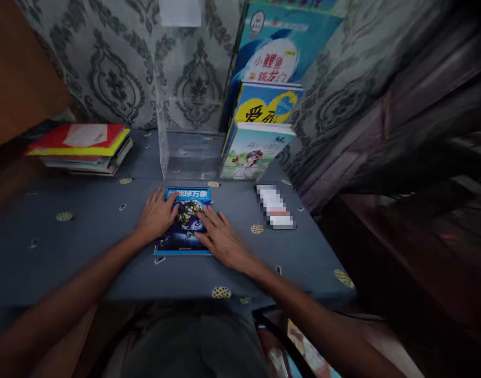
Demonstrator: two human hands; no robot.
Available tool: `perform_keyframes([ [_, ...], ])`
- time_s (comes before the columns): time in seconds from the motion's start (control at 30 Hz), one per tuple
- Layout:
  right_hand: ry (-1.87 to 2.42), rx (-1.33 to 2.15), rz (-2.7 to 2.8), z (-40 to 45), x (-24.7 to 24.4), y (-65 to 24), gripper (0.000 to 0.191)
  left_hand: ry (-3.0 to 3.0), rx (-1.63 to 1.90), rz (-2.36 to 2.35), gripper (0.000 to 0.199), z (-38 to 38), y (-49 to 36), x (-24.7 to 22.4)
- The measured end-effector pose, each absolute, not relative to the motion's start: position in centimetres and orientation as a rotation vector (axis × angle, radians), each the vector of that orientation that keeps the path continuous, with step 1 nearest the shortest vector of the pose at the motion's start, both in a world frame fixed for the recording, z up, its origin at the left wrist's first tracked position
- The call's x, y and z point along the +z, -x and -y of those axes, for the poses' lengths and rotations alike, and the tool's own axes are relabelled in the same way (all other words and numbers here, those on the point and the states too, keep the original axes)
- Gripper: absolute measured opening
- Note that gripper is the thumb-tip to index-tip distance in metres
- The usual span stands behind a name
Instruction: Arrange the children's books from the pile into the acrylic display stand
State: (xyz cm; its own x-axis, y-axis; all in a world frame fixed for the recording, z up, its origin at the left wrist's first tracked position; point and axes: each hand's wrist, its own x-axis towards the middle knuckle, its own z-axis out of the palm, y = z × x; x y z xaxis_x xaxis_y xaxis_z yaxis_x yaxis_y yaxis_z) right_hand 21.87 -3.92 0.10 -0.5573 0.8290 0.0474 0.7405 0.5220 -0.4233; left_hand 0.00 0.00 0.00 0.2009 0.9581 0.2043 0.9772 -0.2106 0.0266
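Note:
A blue book (185,242) with a dark picture cover lies flat and closed on the table, near its front edge. My left hand (157,214) rests on the book's left side, fingers stretched out and the thumb over the cover. On the right side my right hand (221,237) lies with its fingers spread across the cover. Neither hand grips anything. Parts of the cover are hidden beneath the fingers.
Behind the book stands a clear acrylic rack (164,152), with several upright books (260,152) at its right. A stack of books (83,152) lies at the back left. A blurred-out phone-shaped object (275,207) lies on the patterned tablecloth (118,278) at right.

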Motion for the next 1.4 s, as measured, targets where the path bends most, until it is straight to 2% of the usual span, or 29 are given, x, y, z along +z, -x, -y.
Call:
perform_keyframes([
  [0.33,1.511,0.416,2.443,-3.3,1.0,-18.0,0.061,2.348,-0.373,1.822,0.047,-0.6,0.3,-0.5],
  [0.7,1.591,0.376,2.317,1.3,1.1,-19.4,0.061,2.403,-0.577,1.825,0.047,-0.5,0.3,-1.1],
  [0.83,1.539,0.388,2.289,2.2,0.5,-19.8,0.058,2.544,-1.089,1.966,0.046,-1.7,0.9,-1.1],
  [0.93,1.477,0.402,2.247,2.1,-0.1,-20.1,0.057,2.491,-1.847,2.200,0.053,-2.3,1.2,-0.5],
  [1.03,1.429,0.441,2.165,1.7,-0.9,-20.4,0.057,2.116,-2.483,2.568,0.056,-2.1,0.8,0.3],
  [1.13,1.391,0.529,2.037,1.3,-1.9,-20.8,0.060,1.738,-2.672,3.016,0.034,-1.5,-0.3,1.1],
  [1.23,1.369,0.634,1.858,0.6,-2.5,-21.1,0.066,1.567,-2.858,3.091,0.012,-0.9,-1.9,2.6],
  [1.33,1.378,0.742,1.593,-0.2,-2.0,-21.7,0.069,1.456,-3.055,2.963,0.009,-0.6,-3.6,4.5],
  [1.4,1.353,0.841,1.447,-0.4,-1.3,-22.1,0.065,1.401,-3.147,2.852,0.009,-0.7,-4.6,5.5],
])
